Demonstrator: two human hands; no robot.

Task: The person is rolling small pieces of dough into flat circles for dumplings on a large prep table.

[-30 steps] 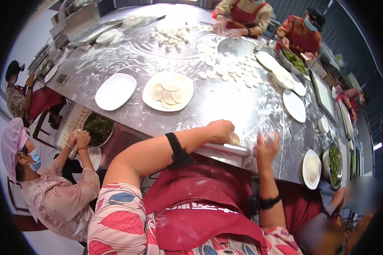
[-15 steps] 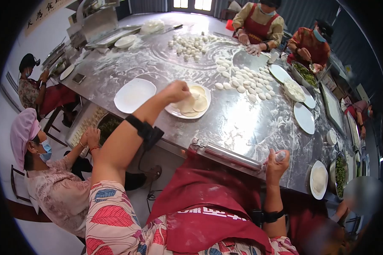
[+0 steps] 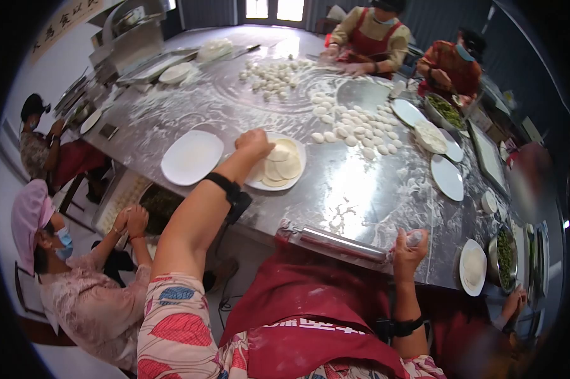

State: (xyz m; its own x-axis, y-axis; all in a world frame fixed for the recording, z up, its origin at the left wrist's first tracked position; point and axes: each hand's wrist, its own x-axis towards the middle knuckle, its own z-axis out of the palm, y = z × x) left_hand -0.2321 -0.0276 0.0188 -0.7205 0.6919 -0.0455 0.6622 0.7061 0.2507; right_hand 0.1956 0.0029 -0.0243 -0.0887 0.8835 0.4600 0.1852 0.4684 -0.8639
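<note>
My left hand point(image 3: 254, 145) reaches over the left side of a white plate point(image 3: 301, 172) of overlapping round dough wrappers point(image 3: 287, 167). Its fingers are pressed together beside the topmost wrapper; what they pinch, if anything, is hidden. My right hand point(image 3: 410, 251) is closed round the right handle of a metal rolling pin point(image 3: 342, 245), which lies along the near edge of the floured metal table point(image 3: 266, 211). The pin's left end points toward the middle of my red apron.
A white plate point(image 3: 192, 158) sits left of the wrappers. Small dough pieces point(image 3: 269, 77) and flattened ones point(image 3: 364, 129) lie farther back. Other people work around the table, one close on my left point(image 3: 76, 284). Plates and bowls of greens point(image 3: 505, 259) stand on the right.
My left hand has lowered and shifted slightly left over the plate, uncovering more of the wrappers. My right hand stays on the rolling pin. The view has shifted slightly.
</note>
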